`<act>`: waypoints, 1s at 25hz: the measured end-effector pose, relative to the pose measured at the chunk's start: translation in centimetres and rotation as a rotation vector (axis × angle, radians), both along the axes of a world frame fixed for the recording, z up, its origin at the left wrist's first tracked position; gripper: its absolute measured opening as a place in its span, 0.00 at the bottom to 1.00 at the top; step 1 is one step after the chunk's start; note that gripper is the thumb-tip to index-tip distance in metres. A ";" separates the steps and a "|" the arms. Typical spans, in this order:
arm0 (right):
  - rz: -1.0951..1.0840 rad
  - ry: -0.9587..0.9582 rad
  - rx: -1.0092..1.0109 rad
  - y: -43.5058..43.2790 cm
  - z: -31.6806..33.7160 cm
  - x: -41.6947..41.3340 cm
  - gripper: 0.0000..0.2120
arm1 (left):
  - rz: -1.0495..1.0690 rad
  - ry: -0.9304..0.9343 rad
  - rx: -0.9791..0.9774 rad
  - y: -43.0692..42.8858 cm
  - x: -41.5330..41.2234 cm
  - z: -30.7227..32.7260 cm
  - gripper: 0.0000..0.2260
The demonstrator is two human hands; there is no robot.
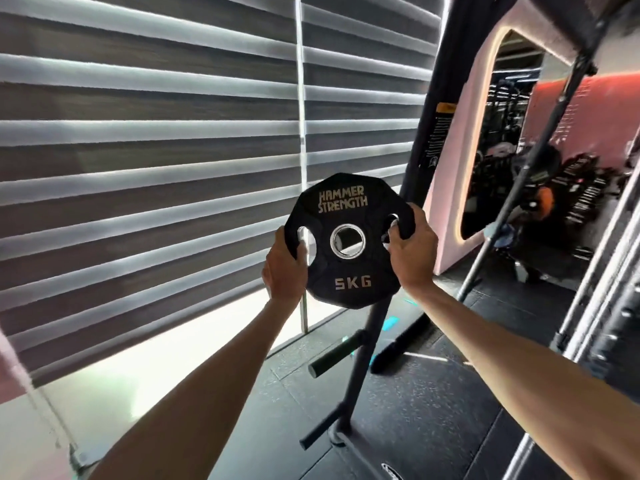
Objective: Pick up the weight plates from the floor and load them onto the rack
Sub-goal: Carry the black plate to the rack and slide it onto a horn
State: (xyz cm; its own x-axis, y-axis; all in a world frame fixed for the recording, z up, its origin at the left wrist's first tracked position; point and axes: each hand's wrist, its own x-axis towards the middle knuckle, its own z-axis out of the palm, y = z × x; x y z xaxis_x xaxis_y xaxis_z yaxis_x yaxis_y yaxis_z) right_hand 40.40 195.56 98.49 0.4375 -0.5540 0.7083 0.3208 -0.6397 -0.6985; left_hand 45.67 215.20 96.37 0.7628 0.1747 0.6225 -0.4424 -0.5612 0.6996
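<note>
Patience matters on this step, I judge: I should keep the 5 kg weight plate (349, 241) upright and square, line its steel-ringed centre hole up with a peg on the plate rack (372, 344), then slide it on level. Both hands are closed on it, left hand (286, 269) and right hand (412, 249) hooked through opposite grip holes, holding it raised between them, above the empty lower peg (335, 354).

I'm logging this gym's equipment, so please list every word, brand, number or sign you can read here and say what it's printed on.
"HAMMER STRENGTH": upper face of the black weight plate, held by the left hand and right hand.
"5KG": lower face of the same plate.
Yellow-topped label on the black upright post: print too small and blurred to read.
Marking on the floor at the bottom edge: cut off, unreadable.
</note>
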 end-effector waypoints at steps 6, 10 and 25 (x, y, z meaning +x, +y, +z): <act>-0.038 0.036 0.007 -1.1 -0.9 4.4 0.20 | -0.048 0.021 0.003 -1.3 5.3 -0.9 0.14; -0.081 0.021 -0.020 -0.9 -1.3 6.4 0.17 | -0.068 0.014 0.008 -1.4 8.4 -1.8 0.13; -0.273 0.043 -0.281 0.1 -4.0 8.1 0.18 | -0.266 -0.039 -0.118 -3.1 14.3 -6.4 0.14</act>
State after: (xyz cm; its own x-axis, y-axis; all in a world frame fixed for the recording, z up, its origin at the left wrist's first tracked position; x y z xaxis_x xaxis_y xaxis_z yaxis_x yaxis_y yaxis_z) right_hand 48.54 195.66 94.50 0.3333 -0.4411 0.8333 0.0867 -0.8657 -0.4929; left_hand 59.97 212.08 89.99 0.7674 0.0449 0.6396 -0.5909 -0.3379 0.7326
